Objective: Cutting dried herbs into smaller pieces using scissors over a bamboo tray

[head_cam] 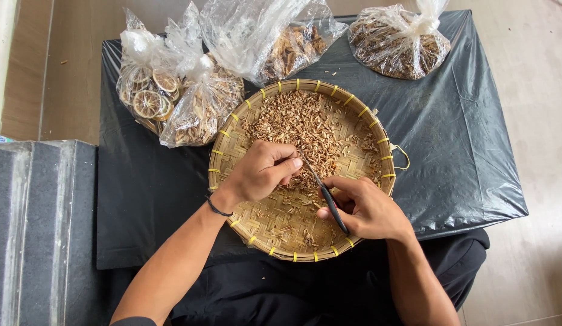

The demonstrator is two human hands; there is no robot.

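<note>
From the head camera, a round woven bamboo tray with yellow bindings along its rim lies on a black plastic sheet spread over the worktop. A heap of dried, chopped plant pieces fills the upper half of the tray, thinning out toward the near edge.

The right hand is clenched around the black handles of a pair of scissors, whose blades point up and left toward the other hand. The left hand is curled over the middle of the tray, fingertips pinched together right at the tip of the blades; what it pinches is too small to tell. A thin black band sits on the left wrist.

Beyond the tray, four clear plastic bags rest on the sheet: one with dried citrus slices at the left, one with pale dried strips just beside it and touching the tray's rim, one with brown dried pieces behind the tray, and one tied bag of dark shreds well apart at the upper right. A grey stone step stands at the left.
</note>
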